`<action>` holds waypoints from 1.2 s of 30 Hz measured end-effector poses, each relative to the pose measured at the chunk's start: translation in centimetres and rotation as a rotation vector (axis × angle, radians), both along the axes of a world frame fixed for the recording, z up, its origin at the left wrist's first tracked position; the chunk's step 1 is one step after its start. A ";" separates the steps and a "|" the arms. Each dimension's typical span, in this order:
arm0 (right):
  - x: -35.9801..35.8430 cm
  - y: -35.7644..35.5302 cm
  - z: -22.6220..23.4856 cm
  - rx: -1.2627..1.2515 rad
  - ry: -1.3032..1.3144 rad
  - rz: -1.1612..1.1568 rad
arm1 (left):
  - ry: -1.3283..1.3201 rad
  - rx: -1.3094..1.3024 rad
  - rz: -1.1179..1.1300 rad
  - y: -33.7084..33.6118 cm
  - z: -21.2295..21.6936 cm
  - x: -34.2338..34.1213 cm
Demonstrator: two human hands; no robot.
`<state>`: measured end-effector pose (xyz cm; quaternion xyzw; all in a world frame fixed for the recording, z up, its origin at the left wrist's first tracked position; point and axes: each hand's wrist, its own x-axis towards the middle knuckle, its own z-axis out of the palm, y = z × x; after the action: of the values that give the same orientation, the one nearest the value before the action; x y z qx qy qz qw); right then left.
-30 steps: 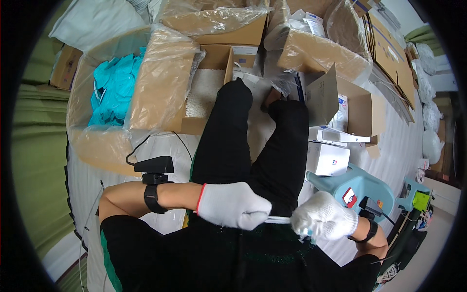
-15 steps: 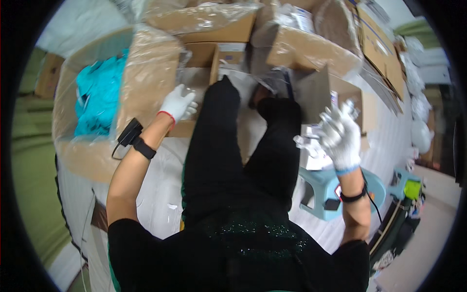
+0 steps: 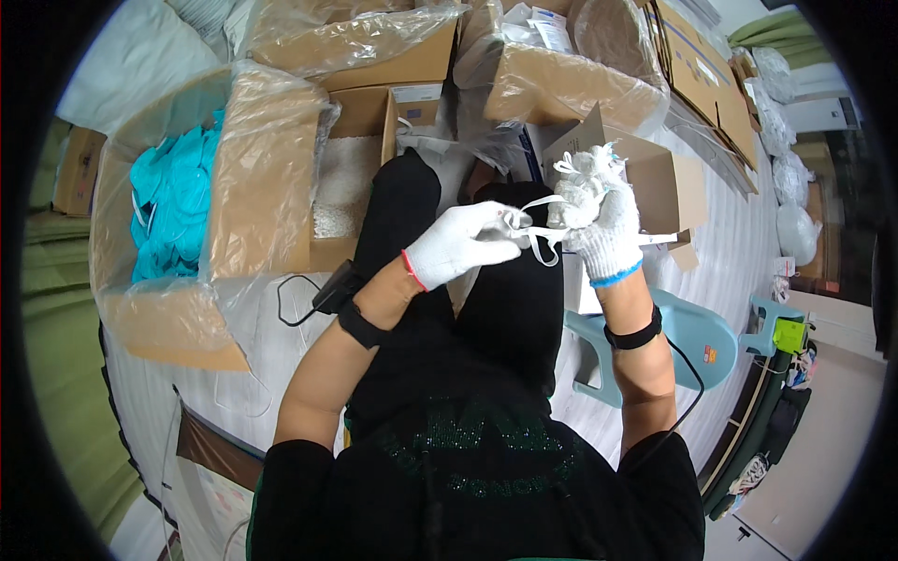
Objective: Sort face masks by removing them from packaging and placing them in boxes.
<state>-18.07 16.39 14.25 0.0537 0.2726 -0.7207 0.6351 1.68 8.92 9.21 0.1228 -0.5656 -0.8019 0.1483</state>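
Note:
My left hand [image 3: 460, 245], in a white knit glove with a red cuff, is in front of my lap. Its thumb and fingertips close on the loose end of a white strap [image 3: 543, 234]. My right hand [image 3: 606, 234], gloved in white with a blue cuff, sits to its right, over my right knee. It is wrapped around a crumpled bundle of white straps [image 3: 587, 173], whose ends stick out at the top and sides. The strap runs between both hands. What lies inside the right fist is hidden.
A lined carton [image 3: 267, 178] holding turquoise fabric pieces [image 3: 178, 192] stands at the left. A small open box [image 3: 323, 243] is beside my left leg. Another open carton [image 3: 662, 178] lies beyond my right hand. A light-blue plastic stool [image 3: 697, 341] is at the right.
My left hand has left the small box and come right to the strap. The right hand, with its white bundle, has moved left toward my lap. The view has shifted slightly.

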 end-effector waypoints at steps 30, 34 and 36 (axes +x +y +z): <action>2.4 4.3 -4.1 -0.009 0.159 0.225 | -0.168 -0.579 0.365 -1.0 3.7 1.4; 4.3 3.9 -1.3 -0.077 1.022 0.629 | -0.096 -0.774 0.350 -1.2 4.5 1.4; 5.7 4.3 -2.3 -0.210 0.761 0.600 | -0.095 -0.857 0.338 -1.3 4.8 1.2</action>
<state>-12.35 20.70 11.98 -0.3586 0.4143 -0.4981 0.6721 2.91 7.61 14.04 0.1774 -0.8242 -0.4539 0.2884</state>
